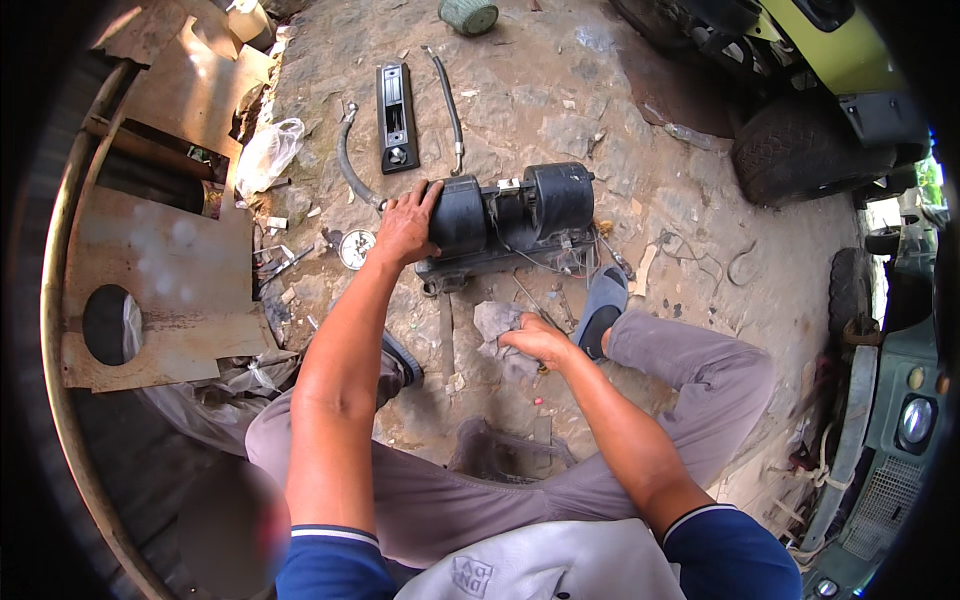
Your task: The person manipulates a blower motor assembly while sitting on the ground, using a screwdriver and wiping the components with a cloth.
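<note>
A black blower unit (562, 203) with two rounded drum housings lies on the stony ground in front of me. My left hand (408, 226) rests on the left end of its left drum, fingers spread over the curved side. Thin wires run from the middle of the unit down to its base. Closer to me, my right hand (540, 340) is closed round a crumpled grey rag (497, 322), held apart from the unit, just left of my sandalled right foot (602, 312).
Beyond the unit lie a black rectangular panel (396, 118), a hose (357, 165) and a thinner hose (447, 105). A round white lid (356, 249) sits to the left. Rusty sheet metal (160, 270) borders the left side; vehicle tyres (800, 150) stand at right.
</note>
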Tool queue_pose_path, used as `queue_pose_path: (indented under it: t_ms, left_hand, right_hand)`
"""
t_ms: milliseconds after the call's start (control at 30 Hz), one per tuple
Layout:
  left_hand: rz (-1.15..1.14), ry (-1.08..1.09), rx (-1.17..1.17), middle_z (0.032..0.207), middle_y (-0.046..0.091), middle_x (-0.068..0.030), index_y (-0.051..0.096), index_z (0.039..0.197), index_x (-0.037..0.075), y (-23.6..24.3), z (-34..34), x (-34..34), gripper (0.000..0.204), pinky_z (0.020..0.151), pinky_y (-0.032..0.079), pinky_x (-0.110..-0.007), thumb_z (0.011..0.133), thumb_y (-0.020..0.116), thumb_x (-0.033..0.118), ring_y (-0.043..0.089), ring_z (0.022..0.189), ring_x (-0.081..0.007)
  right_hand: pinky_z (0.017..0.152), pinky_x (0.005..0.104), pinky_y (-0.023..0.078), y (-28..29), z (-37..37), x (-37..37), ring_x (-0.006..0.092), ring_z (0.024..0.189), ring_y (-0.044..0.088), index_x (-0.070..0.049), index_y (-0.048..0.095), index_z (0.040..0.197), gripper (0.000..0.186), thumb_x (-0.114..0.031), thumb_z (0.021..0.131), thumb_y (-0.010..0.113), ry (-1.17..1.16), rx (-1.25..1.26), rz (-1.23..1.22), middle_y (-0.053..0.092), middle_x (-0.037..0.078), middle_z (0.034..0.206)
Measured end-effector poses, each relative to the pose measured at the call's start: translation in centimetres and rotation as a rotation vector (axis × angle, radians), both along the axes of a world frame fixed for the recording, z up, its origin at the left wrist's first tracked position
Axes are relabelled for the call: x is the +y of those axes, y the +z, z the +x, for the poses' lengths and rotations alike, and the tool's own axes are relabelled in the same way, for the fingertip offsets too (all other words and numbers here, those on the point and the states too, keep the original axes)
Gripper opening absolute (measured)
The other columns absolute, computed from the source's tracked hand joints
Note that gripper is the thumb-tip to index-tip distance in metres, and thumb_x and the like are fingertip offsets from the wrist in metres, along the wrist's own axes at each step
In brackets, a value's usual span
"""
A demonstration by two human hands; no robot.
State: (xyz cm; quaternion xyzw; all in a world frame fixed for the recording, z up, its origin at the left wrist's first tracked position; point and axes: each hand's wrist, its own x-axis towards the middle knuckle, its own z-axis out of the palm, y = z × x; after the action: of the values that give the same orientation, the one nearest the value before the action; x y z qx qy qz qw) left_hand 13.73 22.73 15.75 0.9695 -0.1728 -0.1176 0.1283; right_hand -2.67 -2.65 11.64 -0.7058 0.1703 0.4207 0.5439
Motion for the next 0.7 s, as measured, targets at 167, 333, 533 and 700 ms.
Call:
queue_pose_path:
  t_ms: [167,333,533,700]
  left_hand:
    - [-0.007,-0.022,0.016,0.156,0.036,-0.0167,0.027,0.155,0.016,-0.3,1.1,0.2,0.123,0.109,0.036,-0.050,0.052,0.094,0.024,0.043,0.137,-0.0373]
    - [0.014,-0.043,-0.002,0.156,0.036,-0.0182,0.028,0.155,0.016,-1.5,3.1,1.2,0.123,0.110,0.037,-0.049,0.052,0.095,0.025,0.047,0.136,-0.0372]
    - [0.033,-0.049,0.099,0.158,0.033,-0.0147,0.023,0.157,0.018,-1.4,5.3,0.2,0.127,0.110,0.035,-0.052,0.053,0.094,0.029,0.042,0.140,-0.0358]
    - [0.039,-0.039,0.130,0.157,0.035,-0.0161,0.027,0.156,0.016,-0.2,5.5,1.0,0.124,0.113,0.033,-0.047,0.054,0.095,0.029,0.041,0.141,-0.0351]
  right_hand:
    - [0.091,0.0392,0.051,1.9,5.3,2.8,0.0340,0.101,0.067,0.005,0.065,0.115,0.041,-0.011,0.078,0.069,-0.064,-0.691,-0.204,0.071,0.018,0.106]
    - [0.103,0.0454,0.045,4.7,6.9,4.9,0.0401,0.123,0.055,0.001,0.060,0.120,0.046,-0.006,0.075,0.068,0.257,-1.287,-0.378,0.060,0.023,0.127]
    - [0.111,0.0473,0.038,-3.8,9.4,1.2,0.0375,0.131,0.050,0.001,0.055,0.116,0.036,-0.001,0.081,0.056,0.812,-1.278,-0.609,0.055,0.022,0.133]
    - [0.112,0.0486,0.036,-5.2,9.7,0.1,0.0405,0.132,0.048,0.003,0.052,0.114,0.030,-0.007,0.086,0.053,0.556,-1.144,-0.704,0.054,0.029,0.131]
